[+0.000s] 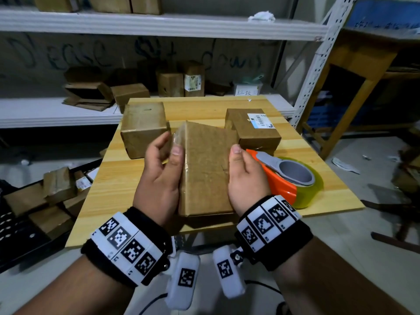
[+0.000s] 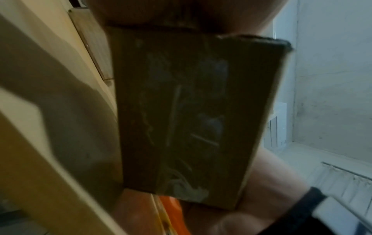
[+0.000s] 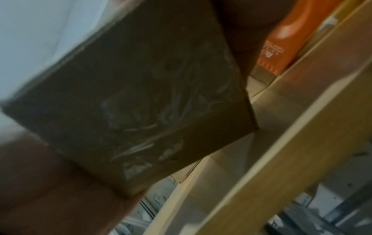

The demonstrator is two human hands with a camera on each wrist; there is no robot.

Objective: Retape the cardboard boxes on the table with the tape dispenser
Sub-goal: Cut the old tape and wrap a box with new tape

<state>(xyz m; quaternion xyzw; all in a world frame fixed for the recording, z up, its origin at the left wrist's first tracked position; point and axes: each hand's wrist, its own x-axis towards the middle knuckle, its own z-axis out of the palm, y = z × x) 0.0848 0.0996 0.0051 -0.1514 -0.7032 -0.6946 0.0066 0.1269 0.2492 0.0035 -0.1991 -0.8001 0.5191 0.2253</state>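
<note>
A brown cardboard box (image 1: 205, 169) is lifted above the wooden table (image 1: 118, 178), tilted, with crinkled clear tape on its left face. My left hand (image 1: 162, 169) grips its left side, thumb on the top edge. My right hand (image 1: 244, 176) grips its right side, thumb up at the corner. The left wrist view shows the box (image 2: 193, 114) from below with old tape on it; the right wrist view shows the same box (image 3: 136, 101), blurred. The orange tape dispenser (image 1: 288, 176) with a yellowish roll lies on the table just right of my right hand. Two more boxes, one (image 1: 144, 129) left and one (image 1: 253, 129) with a label, sit behind.
White metal shelves (image 1: 68, 112) behind the table hold several more boxes. Loose boxes (image 1: 56, 187) lie on a black crate at the lower left. A wooden frame (image 1: 354, 92) stands to the right. The table's near edge (image 1: 136, 235) is close to my wrists.
</note>
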